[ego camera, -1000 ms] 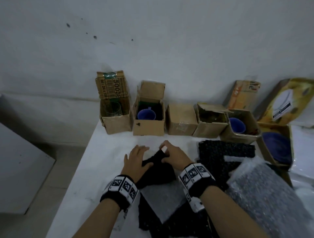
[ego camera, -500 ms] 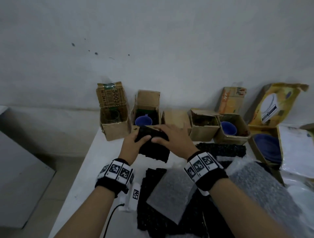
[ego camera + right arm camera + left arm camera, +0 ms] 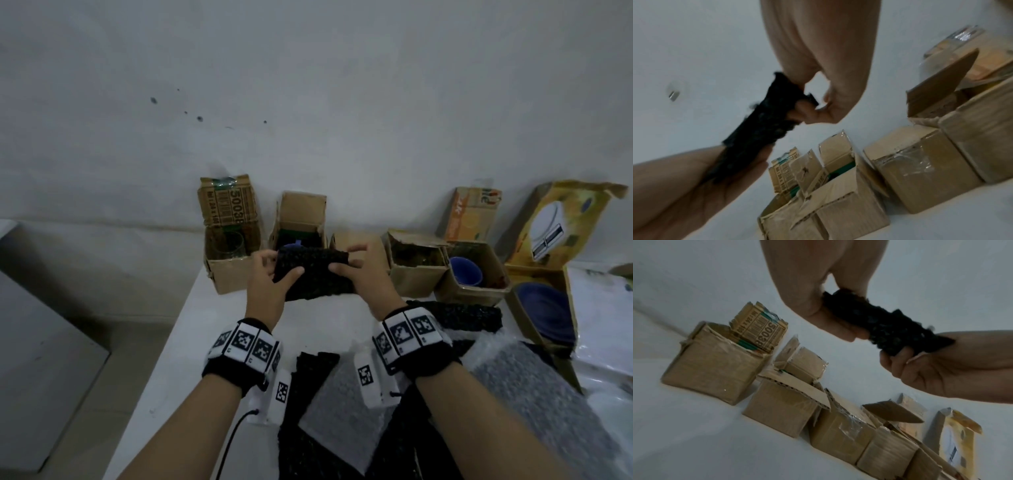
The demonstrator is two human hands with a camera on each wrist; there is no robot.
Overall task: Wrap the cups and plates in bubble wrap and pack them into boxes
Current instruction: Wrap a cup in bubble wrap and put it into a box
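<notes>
We hold the black wrapped bundle point(image 3: 313, 272) raised above the desk's point(image 3: 191, 329) far edge, left hand point(image 3: 265, 279) and right hand point(image 3: 359, 274) each pinching an end. Only the head view shows blue cups point(image 3: 466, 270) inside the boxes point(image 3: 713, 363).

— What's behind the white table point(image 3: 191, 329)?
— A pale, dim wall point(image 3: 308, 85), dark specks at ten o'clock.
— And at eight o'clock?
— Grey floor point(image 3: 113, 383), with a flat grey panel point(image 3: 41, 349) beside it.
</notes>
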